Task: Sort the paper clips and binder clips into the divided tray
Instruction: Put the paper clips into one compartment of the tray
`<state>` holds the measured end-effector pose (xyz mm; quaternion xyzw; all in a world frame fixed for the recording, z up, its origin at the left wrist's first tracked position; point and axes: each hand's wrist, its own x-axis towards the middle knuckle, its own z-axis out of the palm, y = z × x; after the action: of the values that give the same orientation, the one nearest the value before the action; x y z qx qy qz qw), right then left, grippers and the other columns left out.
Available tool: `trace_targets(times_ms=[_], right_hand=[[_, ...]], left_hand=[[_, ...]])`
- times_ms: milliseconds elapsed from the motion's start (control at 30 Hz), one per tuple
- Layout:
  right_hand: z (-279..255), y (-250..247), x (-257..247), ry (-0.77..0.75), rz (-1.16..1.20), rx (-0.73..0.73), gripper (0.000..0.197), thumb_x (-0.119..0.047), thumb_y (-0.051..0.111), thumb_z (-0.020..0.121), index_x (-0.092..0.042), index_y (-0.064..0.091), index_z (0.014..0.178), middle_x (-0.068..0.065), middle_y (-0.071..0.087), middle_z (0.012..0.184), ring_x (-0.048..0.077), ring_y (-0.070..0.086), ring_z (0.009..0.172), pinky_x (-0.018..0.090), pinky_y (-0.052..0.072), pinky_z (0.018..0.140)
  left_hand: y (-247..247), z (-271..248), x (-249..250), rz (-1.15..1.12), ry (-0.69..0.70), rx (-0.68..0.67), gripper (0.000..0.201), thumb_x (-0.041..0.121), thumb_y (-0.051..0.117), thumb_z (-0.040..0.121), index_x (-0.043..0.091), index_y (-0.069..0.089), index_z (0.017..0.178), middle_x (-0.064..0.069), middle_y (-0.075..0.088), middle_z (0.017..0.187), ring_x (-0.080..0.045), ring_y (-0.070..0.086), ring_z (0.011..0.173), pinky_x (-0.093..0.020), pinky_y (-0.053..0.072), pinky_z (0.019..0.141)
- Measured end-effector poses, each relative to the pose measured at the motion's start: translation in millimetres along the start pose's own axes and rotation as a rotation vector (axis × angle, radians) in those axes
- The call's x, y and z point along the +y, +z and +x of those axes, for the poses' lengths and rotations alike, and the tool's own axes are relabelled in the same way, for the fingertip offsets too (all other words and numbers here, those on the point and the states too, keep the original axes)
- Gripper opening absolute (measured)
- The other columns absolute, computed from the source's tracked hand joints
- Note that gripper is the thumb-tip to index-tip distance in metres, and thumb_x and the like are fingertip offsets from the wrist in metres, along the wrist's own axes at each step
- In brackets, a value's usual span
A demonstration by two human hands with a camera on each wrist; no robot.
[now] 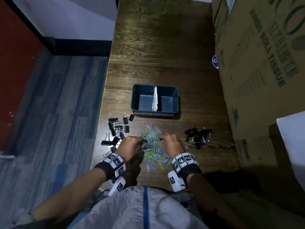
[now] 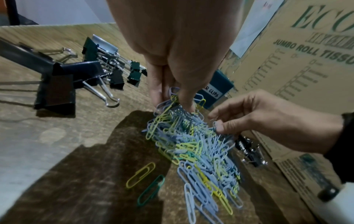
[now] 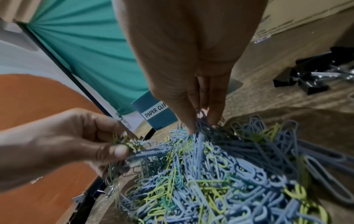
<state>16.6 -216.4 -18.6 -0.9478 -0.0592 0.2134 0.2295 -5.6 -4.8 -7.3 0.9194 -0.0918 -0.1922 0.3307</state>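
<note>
A heap of blue, yellow and green paper clips (image 1: 154, 150) lies on the dark wooden table in front of me. My left hand (image 1: 132, 145) pinches a bunch of clips (image 2: 172, 100) at the heap's left edge. My right hand (image 1: 171, 143) pinches another bunch (image 3: 201, 121) at its right edge. The blue divided tray (image 1: 175, 100) stands behind the heap, with a white divider (image 1: 155, 98) and both compartments bare. Black binder clips lie in two groups, one on the left (image 1: 118, 129) and one on the right (image 1: 198, 138).
Large cardboard boxes (image 1: 264, 71) printed "JUMBO ROLL TISSUE" wall in the table's right side. The table's left edge (image 1: 102, 113) drops to a blue-grey floor. Two loose paper clips (image 2: 145, 181) lie near me, apart from the heap.
</note>
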Motion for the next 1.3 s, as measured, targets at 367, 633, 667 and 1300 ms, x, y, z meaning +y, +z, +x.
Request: trace_targets(times_ms=[367,633,667,1300], right_hand=[[-8.1,-36.9,-13.6,-0.005,0.016,-0.02,0.021,-0.004,0.064,0.093,-0.02,0.077,0.09,-0.002,0.073,0.083,0.008,0.064,0.067,0.015,0.051,0.059],[-4.1,-92.4,-45.0,-0.084,0.133,0.03,0.011,-0.001,0.069,0.089,-0.007,0.078,0.086,0.003,0.075,0.086,0.011,0.069,0.074,0.026,0.058,0.077],[-2.7,-100.8,-50.4,-0.107,0.158,0.056,0.01,-0.001,0.071,0.088,-0.007,0.078,0.088,0.004,0.076,0.087,0.011,0.069,0.075,0.027,0.059,0.075],[52.5,-92.4,-64.5,-0.154,0.194,0.321,0.011,-0.002,0.069,0.088,-0.009,0.075,0.094,0.004,0.073,0.085,0.01,0.066,0.069,0.026,0.06,0.068]], left_hand=[[-60.2,18.9,34.9,-0.089,0.139,0.101,0.025,0.029,0.067,0.087,0.014,0.071,0.107,0.003,0.074,0.093,0.005,0.064,0.072,-0.013,0.052,0.068],[-120.8,92.2,46.7,-0.122,0.078,0.315,0.026,0.029,0.071,0.084,0.014,0.071,0.105,-0.001,0.073,0.086,-0.007,0.066,0.071,-0.026,0.057,0.068],[-121.9,102.6,44.4,-0.124,0.054,0.327,0.027,0.03,0.072,0.083,0.014,0.071,0.106,-0.003,0.073,0.086,-0.01,0.067,0.072,-0.028,0.058,0.07],[-29.5,17.7,-1.5,0.235,-0.098,-0.144,0.045,0.044,0.062,0.089,0.016,0.05,0.122,-0.003,0.059,0.108,-0.018,0.06,0.094,-0.034,0.052,0.081]])
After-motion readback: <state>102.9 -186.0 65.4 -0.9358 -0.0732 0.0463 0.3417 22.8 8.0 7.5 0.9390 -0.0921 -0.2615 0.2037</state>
